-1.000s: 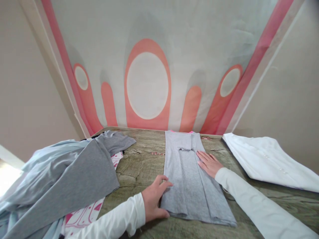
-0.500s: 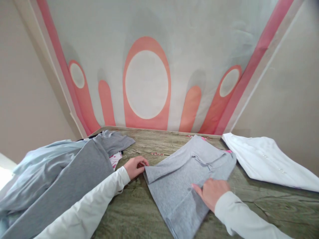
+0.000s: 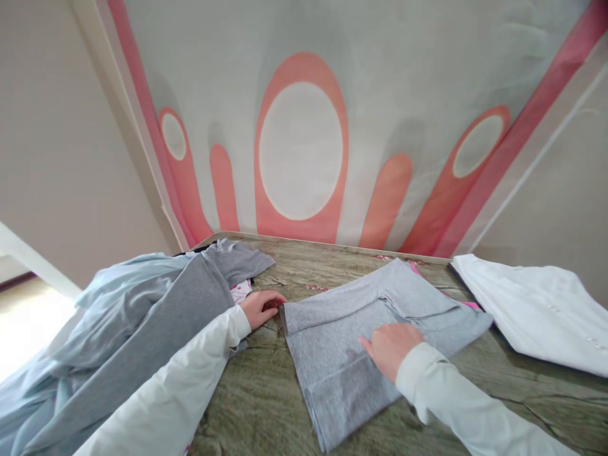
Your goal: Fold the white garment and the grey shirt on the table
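Note:
A light grey shirt [image 3: 332,361] lies folded on the wooden table, creased across its middle, with pink showing along its far right edge. At the shirt's left corner, my left hand [image 3: 260,308] pinches the edge with bent fingers closed. My right hand [image 3: 393,349] rests on the middle of the shirt, thumb stretched out to the left. Its other fingers point down toward the cloth and are mostly hidden behind the back of the hand; nothing is seen gripped in it.
A loose heap of clothes [image 3: 156,316], grey and pale blue, covers the table's left side. On the right lies a folded white shirt [image 3: 536,310] with buttons, over something dark. The wood-grain table [image 3: 256,399] ends at a wall with a pink and white pattern [image 3: 301,152].
The view has shifted a little, moving most things rightward in the picture. Across the grey shirt, my right hand has slid leftward and the cloth lies flatter. My left hand stays at the corner.

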`<control>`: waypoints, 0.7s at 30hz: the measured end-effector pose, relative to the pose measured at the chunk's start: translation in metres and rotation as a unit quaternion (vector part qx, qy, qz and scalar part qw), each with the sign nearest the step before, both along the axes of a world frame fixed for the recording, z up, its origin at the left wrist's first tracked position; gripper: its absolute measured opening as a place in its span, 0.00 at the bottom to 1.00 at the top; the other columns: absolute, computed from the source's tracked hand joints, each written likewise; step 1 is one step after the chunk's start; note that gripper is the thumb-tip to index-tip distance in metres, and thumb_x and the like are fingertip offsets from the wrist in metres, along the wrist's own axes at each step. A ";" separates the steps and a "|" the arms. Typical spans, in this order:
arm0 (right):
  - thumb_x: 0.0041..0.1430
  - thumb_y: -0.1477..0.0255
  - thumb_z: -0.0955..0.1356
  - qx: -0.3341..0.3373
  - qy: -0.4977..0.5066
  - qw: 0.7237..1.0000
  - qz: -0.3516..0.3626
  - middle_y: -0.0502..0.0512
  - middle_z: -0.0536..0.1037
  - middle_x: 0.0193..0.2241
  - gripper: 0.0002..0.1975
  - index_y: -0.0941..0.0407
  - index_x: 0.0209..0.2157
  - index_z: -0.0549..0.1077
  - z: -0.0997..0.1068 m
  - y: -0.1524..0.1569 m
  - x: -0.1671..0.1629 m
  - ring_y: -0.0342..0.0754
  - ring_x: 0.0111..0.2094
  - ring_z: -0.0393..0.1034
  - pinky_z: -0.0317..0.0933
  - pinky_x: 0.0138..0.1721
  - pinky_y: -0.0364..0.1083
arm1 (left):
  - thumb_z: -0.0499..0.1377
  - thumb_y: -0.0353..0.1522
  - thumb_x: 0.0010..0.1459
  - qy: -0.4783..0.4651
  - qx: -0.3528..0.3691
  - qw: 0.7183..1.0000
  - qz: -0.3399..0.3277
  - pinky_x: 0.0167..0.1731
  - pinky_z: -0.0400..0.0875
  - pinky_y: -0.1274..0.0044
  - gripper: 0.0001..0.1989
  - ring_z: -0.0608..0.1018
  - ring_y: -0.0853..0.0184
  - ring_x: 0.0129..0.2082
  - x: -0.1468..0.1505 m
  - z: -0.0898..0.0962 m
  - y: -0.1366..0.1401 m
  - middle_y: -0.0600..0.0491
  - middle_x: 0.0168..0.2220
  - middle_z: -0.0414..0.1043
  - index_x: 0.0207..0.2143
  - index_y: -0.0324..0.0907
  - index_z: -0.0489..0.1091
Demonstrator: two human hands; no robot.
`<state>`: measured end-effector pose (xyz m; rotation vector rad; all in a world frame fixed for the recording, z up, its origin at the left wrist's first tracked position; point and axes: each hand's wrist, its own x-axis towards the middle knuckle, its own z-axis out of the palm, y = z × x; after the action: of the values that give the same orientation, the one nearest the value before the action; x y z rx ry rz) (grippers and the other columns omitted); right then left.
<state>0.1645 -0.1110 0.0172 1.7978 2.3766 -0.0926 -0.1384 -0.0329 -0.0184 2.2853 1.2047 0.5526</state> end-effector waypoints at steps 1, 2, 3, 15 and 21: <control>0.60 0.64 0.57 0.018 0.002 1.000 0.005 0.65 0.76 0.26 0.21 0.60 0.27 0.75 0.001 0.000 -0.002 0.51 0.31 0.71 0.57 0.33 0.47 | 0.53 0.25 0.47 0.003 -0.003 1.000 -0.003 0.28 0.66 0.81 0.13 0.72 0.71 0.28 0.001 -0.001 0.000 0.53 0.31 0.71 0.37 0.38 0.68; 0.59 0.64 0.58 0.037 0.010 0.999 0.022 0.63 0.75 0.27 0.19 0.60 0.28 0.74 0.002 0.000 -0.006 0.50 0.31 0.71 0.57 0.32 0.46 | 0.54 0.26 0.46 0.005 -0.001 1.000 -0.004 0.27 0.65 0.82 0.12 0.72 0.71 0.27 0.001 -0.003 0.000 0.53 0.31 0.70 0.36 0.38 0.69; 0.58 0.66 0.59 0.058 0.023 0.997 0.053 0.61 0.75 0.28 0.15 0.59 0.29 0.73 0.002 -0.001 -0.011 0.49 0.31 0.70 0.57 0.32 0.45 | 0.55 0.26 0.45 0.008 0.004 1.000 -0.001 0.26 0.65 0.82 0.12 0.71 0.72 0.26 0.003 -0.005 0.000 0.53 0.31 0.69 0.36 0.38 0.69; 0.57 0.79 0.58 0.174 0.074 0.924 0.332 0.58 0.70 0.31 0.09 0.60 0.31 0.68 -0.018 0.045 -0.097 0.49 0.34 0.64 0.58 0.34 0.47 | 0.52 0.23 0.43 0.038 0.061 0.997 0.041 0.23 0.61 0.83 0.10 0.67 0.73 0.23 0.009 -0.015 0.003 0.56 0.24 0.65 0.30 0.38 0.67; 0.52 0.80 0.61 0.123 0.210 0.922 0.303 0.55 0.71 0.32 0.08 0.59 0.33 0.70 -0.021 0.053 -0.094 0.45 0.35 0.65 0.58 0.37 0.44 | 0.53 0.24 0.42 0.045 0.138 0.984 0.102 0.24 0.61 0.81 0.06 0.66 0.72 0.22 0.010 -0.016 0.006 0.56 0.25 0.62 0.26 0.39 0.63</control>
<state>0.0708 -0.0583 -0.0043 1.1091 3.2734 -0.1129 -0.1283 -0.0274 -0.0347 2.4520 1.4988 0.7367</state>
